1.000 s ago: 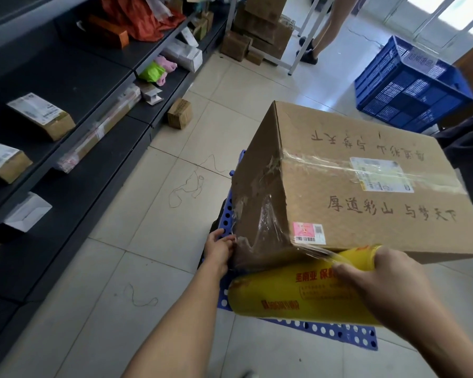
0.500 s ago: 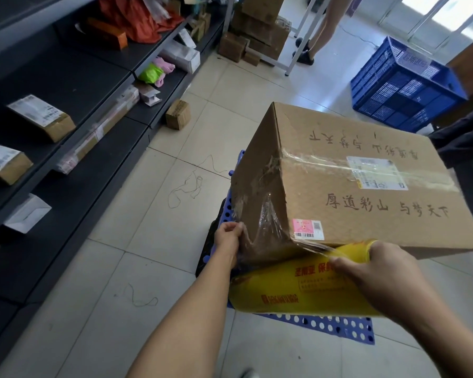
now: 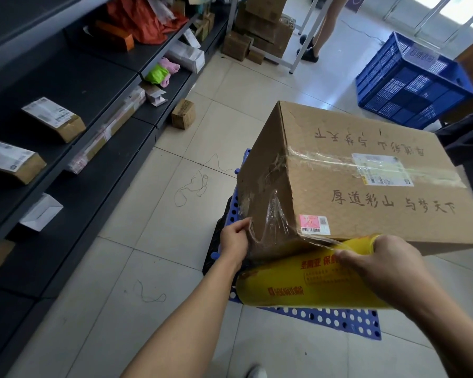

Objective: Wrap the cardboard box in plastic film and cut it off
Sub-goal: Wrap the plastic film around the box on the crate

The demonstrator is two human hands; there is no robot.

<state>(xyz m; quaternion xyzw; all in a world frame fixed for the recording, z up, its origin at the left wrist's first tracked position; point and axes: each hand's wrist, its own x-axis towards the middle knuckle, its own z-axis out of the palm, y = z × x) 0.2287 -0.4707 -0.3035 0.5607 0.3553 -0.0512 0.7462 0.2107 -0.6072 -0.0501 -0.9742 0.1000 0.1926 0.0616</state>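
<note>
The cardboard box (image 3: 366, 181) sits tilted on a blue perforated platform (image 3: 339, 319) on the tiled floor, its near left corner already under a wrinkled sheet of plastic film (image 3: 273, 222). The left hand (image 3: 234, 241) pinches the film's loose edge against the box's end face, fingers curled at the corner. The right hand (image 3: 385, 264) is closed around the yellow film roll (image 3: 298, 285), which lies just below the box's near edge with film stretched up to the corner. This looks like the start of the wrapping: next the roll likely has to travel around the box while the left hand keeps the edge pinned. No cutter is visible. Dark shelves (image 3: 66, 110) with parcels stand left, a blue crate (image 3: 415, 85) beyond; a dark object (image 3: 470, 159) crowds the box's right end and may hinder the roll.
</note>
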